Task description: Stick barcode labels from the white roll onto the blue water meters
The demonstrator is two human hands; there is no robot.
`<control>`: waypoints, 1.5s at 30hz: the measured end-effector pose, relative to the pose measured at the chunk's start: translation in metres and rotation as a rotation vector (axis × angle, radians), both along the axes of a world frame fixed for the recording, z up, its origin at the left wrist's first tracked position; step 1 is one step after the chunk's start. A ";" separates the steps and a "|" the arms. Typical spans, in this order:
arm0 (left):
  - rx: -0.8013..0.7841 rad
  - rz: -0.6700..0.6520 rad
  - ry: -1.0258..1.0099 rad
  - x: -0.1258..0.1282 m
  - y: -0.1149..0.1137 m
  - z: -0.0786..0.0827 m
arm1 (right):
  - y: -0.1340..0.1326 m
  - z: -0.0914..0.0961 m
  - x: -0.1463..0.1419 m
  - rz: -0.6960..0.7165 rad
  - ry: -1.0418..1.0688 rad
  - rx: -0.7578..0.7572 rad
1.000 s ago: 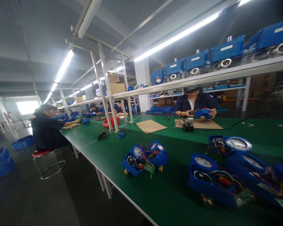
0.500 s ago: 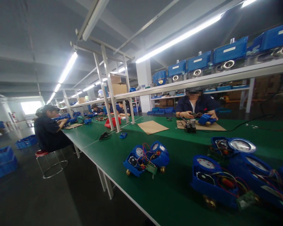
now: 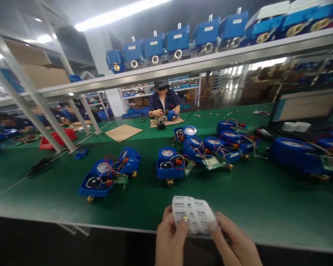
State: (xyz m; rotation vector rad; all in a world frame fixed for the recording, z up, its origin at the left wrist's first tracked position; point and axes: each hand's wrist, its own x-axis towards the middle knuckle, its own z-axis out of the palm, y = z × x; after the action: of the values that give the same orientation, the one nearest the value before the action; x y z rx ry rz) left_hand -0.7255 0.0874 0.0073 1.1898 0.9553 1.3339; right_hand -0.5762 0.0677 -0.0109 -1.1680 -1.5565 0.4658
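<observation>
Both hands hold a curled sheet of white barcode labels (image 3: 193, 208) over the front edge of the green table (image 3: 144, 210). My left hand (image 3: 172, 234) pinches its left side, thumb on the printed face. On the right side, my right hand (image 3: 230, 236) grips the sheet between thumb and fingers. Beyond the sheet stands an open blue meter housing (image 3: 170, 170) with wires, a dial and a brass fitting. Two more open blue meters (image 3: 96, 183) lie to the left, joined by loose wires and a small green circuit board (image 3: 121, 179).
Several open blue meters (image 3: 230, 144) crowd the right side, before a laptop (image 3: 305, 107). A shelf (image 3: 183, 66) carrying blue boxed meters crosses above the table. A co-worker (image 3: 165, 99) sits opposite. Cardboard (image 3: 124, 133), a red bin (image 3: 58, 138) and a black cable (image 3: 40, 166) lie left.
The view has swung right and down toward the table. My two hands with the label sheet have come into view, as has the laptop. The co-worker on the stool at left has left the view.
</observation>
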 end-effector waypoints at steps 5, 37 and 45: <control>-0.047 -0.040 -0.005 -0.002 0.000 0.002 | -0.002 0.009 -0.005 0.002 0.043 0.003; -0.148 -0.002 -0.079 -0.001 -0.003 0.001 | -0.007 0.017 -0.006 0.061 0.063 0.073; -0.177 0.013 -0.183 0.003 -0.004 0.003 | -0.009 0.009 -0.001 -0.020 0.080 0.021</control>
State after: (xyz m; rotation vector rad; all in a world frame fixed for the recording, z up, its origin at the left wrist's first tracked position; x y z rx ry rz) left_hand -0.7222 0.0836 0.0100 0.9123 0.9292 1.3146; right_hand -0.5769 0.0587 -0.0014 -1.1348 -1.4766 0.4767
